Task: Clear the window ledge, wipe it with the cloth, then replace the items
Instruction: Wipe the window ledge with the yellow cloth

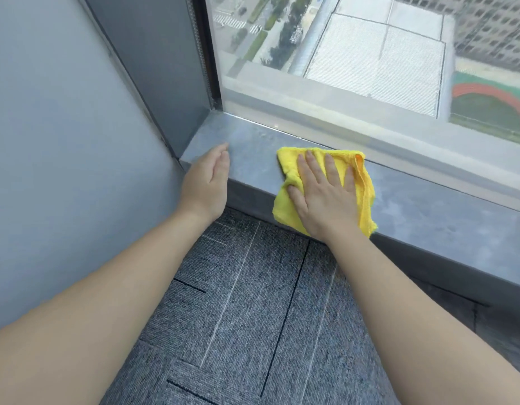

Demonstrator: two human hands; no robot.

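A yellow cloth (291,165) lies folded on the grey window ledge (253,153), partly hanging over its front edge. My right hand (323,191) presses flat on the cloth with fingers spread, pointing toward the glass. My left hand (207,179) rests on its edge at the ledge's left end, near the corner, fingers together and holding nothing. No other items are on the visible part of the ledge.
The window pane (369,54) rises directly behind the ledge, with a dark frame post (165,68) at the left corner. A pale wall (48,141) stands to the left. Grey carpet tiles (253,302) cover the floor below.
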